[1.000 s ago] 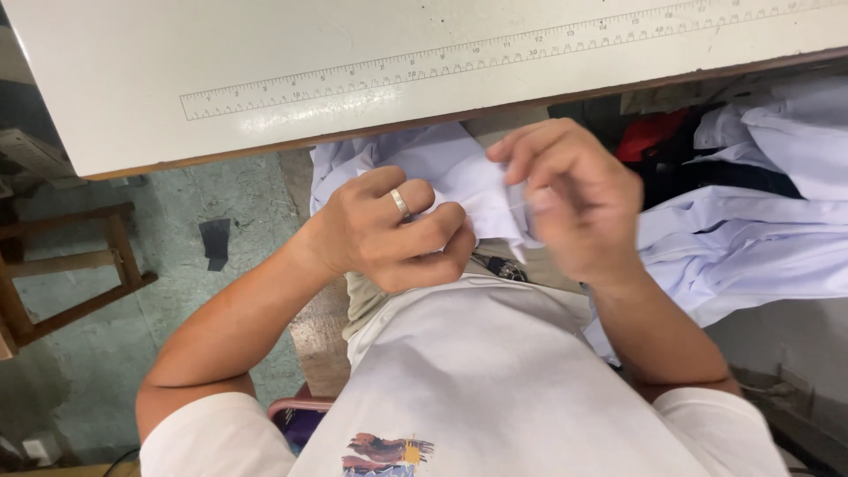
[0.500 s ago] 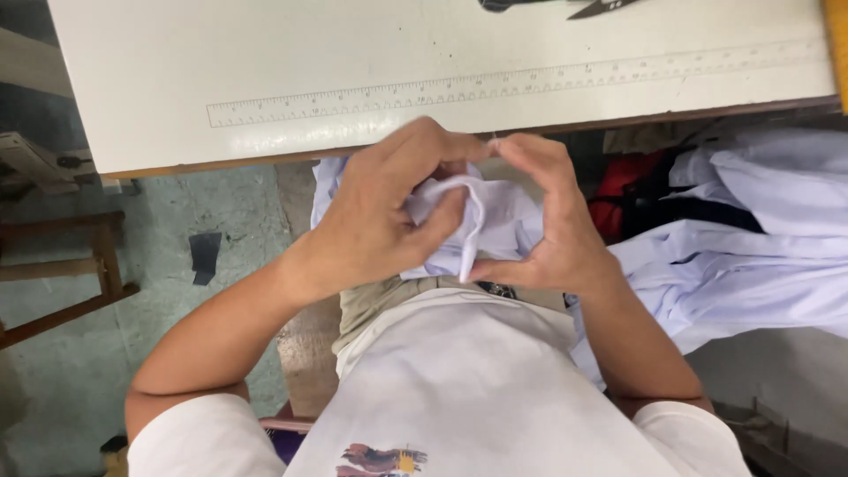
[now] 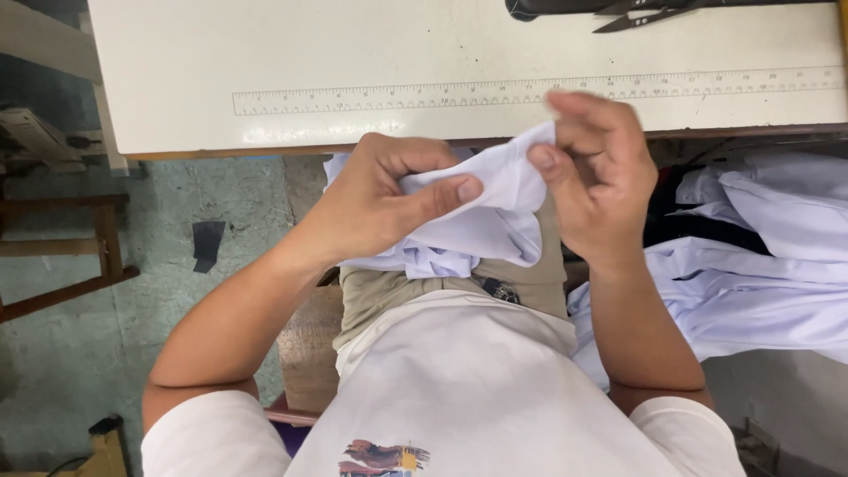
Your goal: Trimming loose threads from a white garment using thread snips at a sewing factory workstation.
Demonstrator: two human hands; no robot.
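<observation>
While the person sits low at the table, the white shirt point(image 3: 477, 397) they wear fills the near part of the view. Above the lap, the left hand point(image 3: 380, 208) is closed on a pale cloth point(image 3: 481, 225), with the thumb pressed flat on top of it. The right hand point(image 3: 592, 181) pinches the upper edge of the same cloth between thumb and fingers, just in front of the near edge of the table point(image 3: 353, 53). To the right, beside the right forearm, lies a pile of light blue fabric point(image 3: 760, 283). On the left, the floor point(image 3: 177, 265) is grey-green concrete, with a wooden frame point(image 3: 88, 256) standing on it. Farther away, a ruler point(image 3: 530, 88) runs along the white table, parallel to its near edge. At the far edge, toward the right corner, lie dark scissors point(image 3: 636, 13).
</observation>
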